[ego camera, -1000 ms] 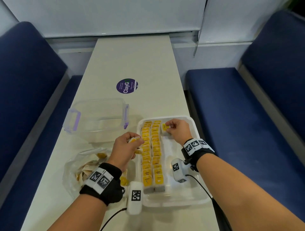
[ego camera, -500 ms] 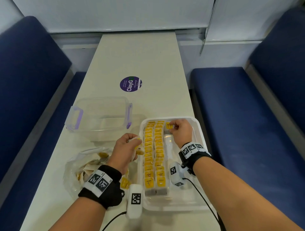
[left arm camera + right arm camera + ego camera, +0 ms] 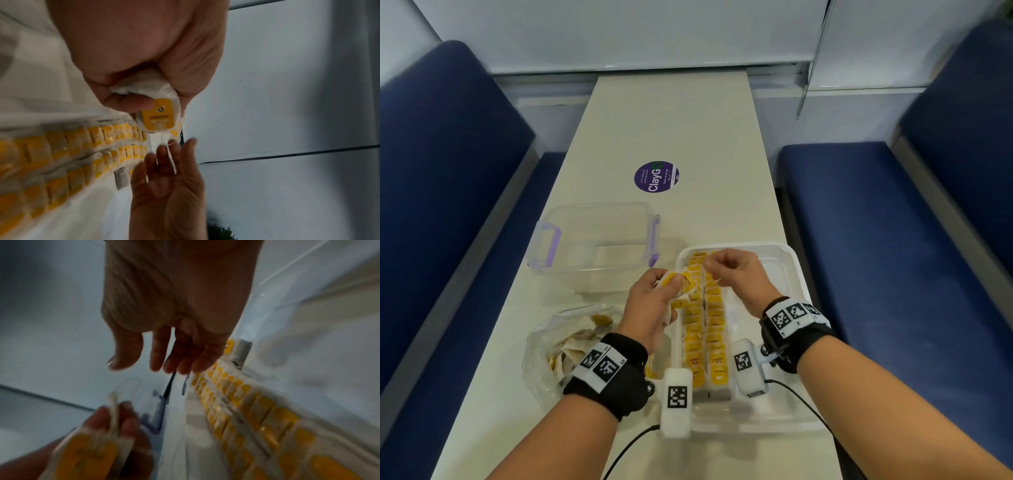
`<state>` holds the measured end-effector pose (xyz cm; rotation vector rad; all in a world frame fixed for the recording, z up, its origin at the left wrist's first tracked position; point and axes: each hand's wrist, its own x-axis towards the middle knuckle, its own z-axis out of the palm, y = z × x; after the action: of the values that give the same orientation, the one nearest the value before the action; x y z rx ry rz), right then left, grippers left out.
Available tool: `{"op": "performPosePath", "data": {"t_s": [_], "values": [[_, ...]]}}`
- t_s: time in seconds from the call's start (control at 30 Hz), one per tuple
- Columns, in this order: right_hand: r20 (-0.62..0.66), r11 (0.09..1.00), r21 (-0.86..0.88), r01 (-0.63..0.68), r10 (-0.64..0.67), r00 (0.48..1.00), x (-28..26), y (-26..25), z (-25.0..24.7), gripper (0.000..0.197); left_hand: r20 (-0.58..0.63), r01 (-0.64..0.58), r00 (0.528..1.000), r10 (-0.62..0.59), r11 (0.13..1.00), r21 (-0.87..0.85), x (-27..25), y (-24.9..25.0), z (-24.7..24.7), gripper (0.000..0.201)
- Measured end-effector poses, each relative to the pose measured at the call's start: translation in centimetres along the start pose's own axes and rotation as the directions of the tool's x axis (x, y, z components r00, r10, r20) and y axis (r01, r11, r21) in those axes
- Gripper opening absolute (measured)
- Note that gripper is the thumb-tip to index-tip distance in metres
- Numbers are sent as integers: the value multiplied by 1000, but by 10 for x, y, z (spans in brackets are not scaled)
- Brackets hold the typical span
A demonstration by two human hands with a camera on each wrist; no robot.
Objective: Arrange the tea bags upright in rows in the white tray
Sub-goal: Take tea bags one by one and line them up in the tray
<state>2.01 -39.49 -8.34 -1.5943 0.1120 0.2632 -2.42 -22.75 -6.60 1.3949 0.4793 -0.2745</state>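
Note:
The white tray point(image 3: 796, 274) lies on the table and holds two long rows of upright tea bags point(image 3: 703, 329) with yellow tags; a lone bag stands to their right at the far end. My left hand point(image 3: 654, 301) grips a small bunch of tea bags point(image 3: 678, 281) at the tray's left rim; one yellow tag point(image 3: 158, 116) points out past its fingers. My right hand point(image 3: 732, 270) hovers over the far end of the rows, fingers relaxed and holding nothing point(image 3: 164, 356), close to the left hand's bunch.
A clear plastic bag point(image 3: 571, 346) with more tea bags lies left of the tray. An empty clear container point(image 3: 592, 243) with purple clips sits behind it. A purple round sticker point(image 3: 656, 176) marks the table. Blue benches flank the narrow table.
My right hand let go of the tea bag at the far end of the third row and moved left toward my left hand, which rose with its bunch toward the tray.

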Motion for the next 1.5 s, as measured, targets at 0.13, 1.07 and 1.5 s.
{"op": "performPosePath", "data": {"t_s": [0.13, 1.07, 1.5], "values": [[213, 996, -72, 53, -37, 976, -16, -14, 10, 23, 18, -31, 999, 32, 998, -63, -6, 3, 7, 9], [203, 970, -233, 68, -20, 979, -19, -54, -21, 17, 321, -223, 936, 147, 951, 216, -20, 15, 14, 9], [327, 961, -253, -110, 192, 925, -24, -27, -13, 10, 236, -294, 937, 258, 947, 130, -17, 13, 18, 13]]}}
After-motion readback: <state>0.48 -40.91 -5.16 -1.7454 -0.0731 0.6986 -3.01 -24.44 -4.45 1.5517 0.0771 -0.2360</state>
